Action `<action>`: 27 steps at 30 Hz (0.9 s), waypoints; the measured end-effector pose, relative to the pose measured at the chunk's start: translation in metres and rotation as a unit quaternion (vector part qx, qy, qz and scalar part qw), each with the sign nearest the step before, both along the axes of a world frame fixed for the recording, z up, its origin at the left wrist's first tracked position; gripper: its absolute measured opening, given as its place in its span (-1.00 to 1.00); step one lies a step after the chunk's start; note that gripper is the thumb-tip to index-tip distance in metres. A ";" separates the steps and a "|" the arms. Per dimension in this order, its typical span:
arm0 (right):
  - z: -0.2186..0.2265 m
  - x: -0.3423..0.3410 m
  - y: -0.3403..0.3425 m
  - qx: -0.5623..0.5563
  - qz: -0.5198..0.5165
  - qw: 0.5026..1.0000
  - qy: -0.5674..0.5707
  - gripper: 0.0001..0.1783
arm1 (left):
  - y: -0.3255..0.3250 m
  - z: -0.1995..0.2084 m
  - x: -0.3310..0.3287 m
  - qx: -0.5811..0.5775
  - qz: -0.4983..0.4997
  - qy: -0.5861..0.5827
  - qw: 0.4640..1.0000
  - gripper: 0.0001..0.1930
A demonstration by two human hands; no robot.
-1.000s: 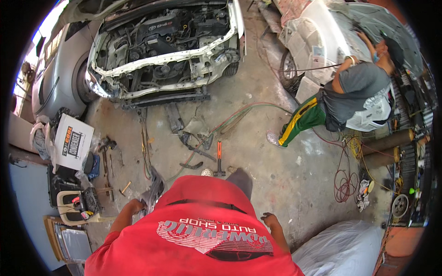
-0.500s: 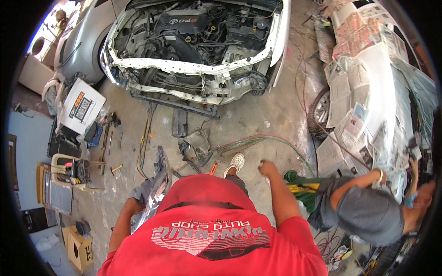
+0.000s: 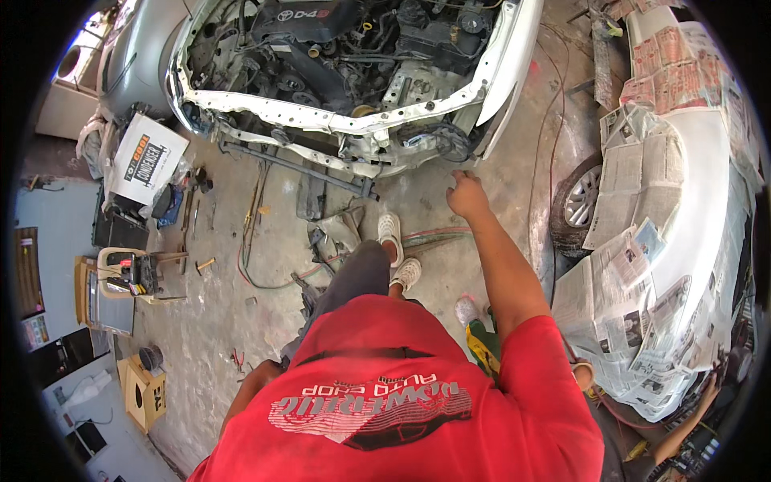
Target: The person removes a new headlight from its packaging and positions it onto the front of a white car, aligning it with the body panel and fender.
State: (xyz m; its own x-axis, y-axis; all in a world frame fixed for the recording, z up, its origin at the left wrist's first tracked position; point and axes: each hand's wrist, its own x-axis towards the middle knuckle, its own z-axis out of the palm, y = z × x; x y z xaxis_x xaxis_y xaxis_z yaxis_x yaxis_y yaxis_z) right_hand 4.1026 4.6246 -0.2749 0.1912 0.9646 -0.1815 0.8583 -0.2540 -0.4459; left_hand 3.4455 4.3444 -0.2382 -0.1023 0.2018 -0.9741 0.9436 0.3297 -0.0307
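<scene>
My right arm stretches forward, and my right hand (image 3: 468,195) is in the air just short of the car's front right corner, its fingers loosely apart with nothing visible in them. Ahead stands a white car with its front stripped, its white front crossmember (image 3: 321,122) and engine (image 3: 309,56) exposed. My left hand (image 3: 261,374) is low beside my left thigh; its fingers are mostly hidden, and I cannot tell whether they hold anything. Past my left leg a dark car part (image 3: 308,296) shows in part.
Red and green hoses (image 3: 438,233) cross the floor at my shoes (image 3: 390,233). A newspaper-masked car (image 3: 642,193) stands right, where a co-worker's arm (image 3: 683,426) reaches in. At left are a chair with tools (image 3: 132,273), a hammer (image 3: 206,263), a white box (image 3: 148,165) and a wooden box (image 3: 142,394).
I have stepped closer to the stripped car. My right hand has reached forward. The silver and dark car part at my left hand has mostly gone out of sight behind my leg.
</scene>
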 end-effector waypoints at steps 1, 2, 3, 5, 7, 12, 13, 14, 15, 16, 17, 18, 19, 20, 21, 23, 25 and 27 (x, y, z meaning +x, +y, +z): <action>-0.002 0.005 0.017 -0.001 -0.005 1.000 -0.010 -0.39 | 0.005 -0.002 0.012 0.003 0.018 0.001 1.000 -0.41; -0.005 0.009 0.034 -0.003 -0.010 1.000 -0.020 -0.36 | 0.008 0.001 0.021 0.006 0.031 0.002 0.999 -0.41; -0.007 0.013 0.051 -0.004 -0.015 0.999 -0.029 -0.33 | 0.015 -0.001 0.031 0.009 0.044 0.001 0.999 -0.42; -0.019 0.018 0.085 -0.022 -0.040 0.997 -0.054 -0.28 | 0.030 0.003 0.042 0.019 0.060 0.004 0.998 -0.44; -0.031 0.026 0.114 -0.044 -0.066 0.996 -0.050 -0.24 | 0.052 0.007 0.049 0.028 0.070 0.007 0.997 -0.46; -0.050 0.033 0.165 -0.148 -0.104 0.984 0.001 -0.16 | 0.104 0.022 0.060 0.062 0.090 0.022 0.994 -0.50; -0.053 0.029 0.173 -0.184 -0.127 0.975 -0.002 -0.08 | 0.110 0.027 0.061 0.068 0.094 0.026 0.993 -0.50; -0.057 0.025 0.179 -0.187 -0.136 0.973 -0.012 -0.08 | 0.118 0.034 0.059 0.076 0.098 0.031 0.992 -0.51; -0.058 0.023 0.183 -0.191 -0.145 0.971 -0.022 -0.08 | 0.129 0.044 0.062 0.081 0.099 0.034 0.991 -0.52; -0.059 0.023 0.187 -0.196 -0.154 0.968 -0.032 -0.08 | 0.142 0.051 0.065 0.090 0.102 0.037 0.990 -0.53; -0.056 0.023 0.189 -0.221 -0.141 0.965 -0.006 -0.09 | 0.154 0.062 0.069 0.101 0.104 0.041 0.989 -0.54; -0.062 0.019 0.190 -0.217 -0.146 0.965 -0.019 -0.13 | 0.166 0.069 0.074 0.111 0.108 0.044 0.987 -0.54; -0.067 0.014 0.190 -0.213 -0.151 0.965 -0.033 -0.16 | 0.178 0.077 0.078 0.120 0.107 0.050 0.986 -0.55; -0.069 0.014 0.195 -0.205 -0.154 0.965 -0.047 -0.20 | 0.185 0.084 0.079 0.131 0.112 0.057 0.983 -0.56; -0.103 0.066 0.190 -0.167 -0.050 0.982 -0.078 -0.30 | 0.216 0.076 0.088 0.138 0.086 0.034 0.986 -0.57; -0.105 0.042 0.191 -0.109 -0.042 0.993 0.024 -0.39 | 0.209 0.077 0.078 0.155 0.103 0.034 0.982 -0.65; -0.089 0.017 0.180 -0.063 -0.022 0.994 0.089 -0.45 | 0.214 0.086 0.092 0.145 0.148 0.059 0.976 -0.67; -0.061 -0.011 0.149 -0.026 0.014 0.992 0.123 -0.50 | 0.208 0.094 0.096 0.145 0.142 0.085 0.975 -0.67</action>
